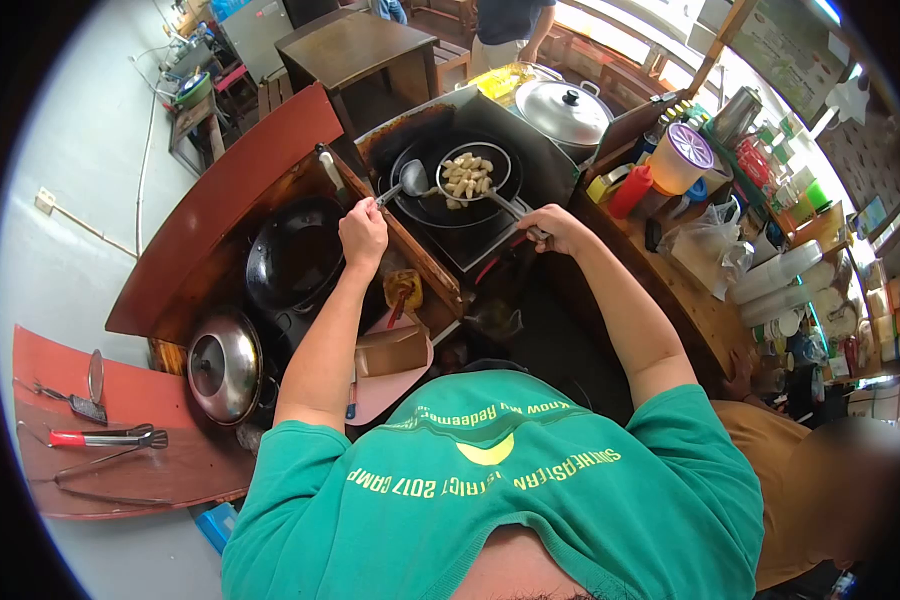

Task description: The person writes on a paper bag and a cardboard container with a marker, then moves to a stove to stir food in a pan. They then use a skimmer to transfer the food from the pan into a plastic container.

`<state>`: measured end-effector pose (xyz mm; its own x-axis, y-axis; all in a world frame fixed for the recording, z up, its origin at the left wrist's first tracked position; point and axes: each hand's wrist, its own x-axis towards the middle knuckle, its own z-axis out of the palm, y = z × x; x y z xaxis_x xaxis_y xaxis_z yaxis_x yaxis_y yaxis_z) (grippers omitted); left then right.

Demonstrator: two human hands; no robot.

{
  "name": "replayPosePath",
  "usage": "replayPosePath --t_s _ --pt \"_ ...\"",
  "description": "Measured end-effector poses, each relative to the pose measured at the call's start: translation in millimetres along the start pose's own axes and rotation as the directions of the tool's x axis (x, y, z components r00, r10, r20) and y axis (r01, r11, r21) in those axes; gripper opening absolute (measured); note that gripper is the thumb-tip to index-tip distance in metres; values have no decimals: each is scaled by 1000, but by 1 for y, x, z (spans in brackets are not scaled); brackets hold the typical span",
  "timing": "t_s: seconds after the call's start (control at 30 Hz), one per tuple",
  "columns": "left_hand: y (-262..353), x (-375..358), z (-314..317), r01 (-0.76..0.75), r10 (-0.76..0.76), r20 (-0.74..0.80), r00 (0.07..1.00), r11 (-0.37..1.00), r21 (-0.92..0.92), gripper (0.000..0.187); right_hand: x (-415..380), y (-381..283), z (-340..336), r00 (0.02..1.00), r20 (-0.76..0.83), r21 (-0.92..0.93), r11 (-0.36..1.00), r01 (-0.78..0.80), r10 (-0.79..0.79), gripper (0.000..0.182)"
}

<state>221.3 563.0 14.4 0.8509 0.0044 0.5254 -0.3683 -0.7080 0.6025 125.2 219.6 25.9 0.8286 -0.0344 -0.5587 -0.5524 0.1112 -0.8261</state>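
Observation:
My left hand [363, 236] is closed round the handle of a metal ladle [413, 178], whose bowl is over the left side of a dark wok [428, 212]. In my right hand [558, 230] is the handle of a round strainer [511, 203]. Its basket sits over the middle of the wok and holds several pale, lumpy food pieces [468, 175]. The ladle's bowl is just left of the strainer's rim. What lies in the wok beneath the strainer is mostly hidden.
Another dark wok [295, 255] and a lidded pot [224, 366] are at the left. A large lidded pot [565, 112] stands beyond the stove. A red bottle [630, 192] and a purple-lidded tub [681, 158] are on the right counter. A person [770, 470] is close at the lower right.

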Motion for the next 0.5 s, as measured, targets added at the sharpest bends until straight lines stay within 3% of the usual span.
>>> replayPosePath --t_s 0.17,0.23,0.3,0.37,0.4,0.47,0.5 --pt "2 0 0 94 -93 94 991 995 -17 25 -10 -15 -1 1000 -8 -15 1000 23 -24 11" --pt "5 -2 -1 297 -262 178 949 930 -217 25 -16 -24 0 999 -1 -16 999 46 -46 12" --pt "4 -4 3 362 -295 247 923 883 -299 24 -24 -33 -1 999 -5 -15 999 41 -41 11" --pt "1 -7 16 570 -458 343 820 703 -425 21 -30 -40 -4 999 13 -27 998 53 -53 10" --pt "1 -9 20 571 -458 345 820 702 -425 21 -32 -43 -6 998 20 -34 998 53 -52 10" --pt "4 -13 32 710 -538 470 699 450 -541 16 -37 -47 -11 999 15 -37 998 51 -50 10" --pt "4 -14 39 710 -537 471 700 449 -543 16 -39 -50 -12 999 11 -41 998 49 -48 10"
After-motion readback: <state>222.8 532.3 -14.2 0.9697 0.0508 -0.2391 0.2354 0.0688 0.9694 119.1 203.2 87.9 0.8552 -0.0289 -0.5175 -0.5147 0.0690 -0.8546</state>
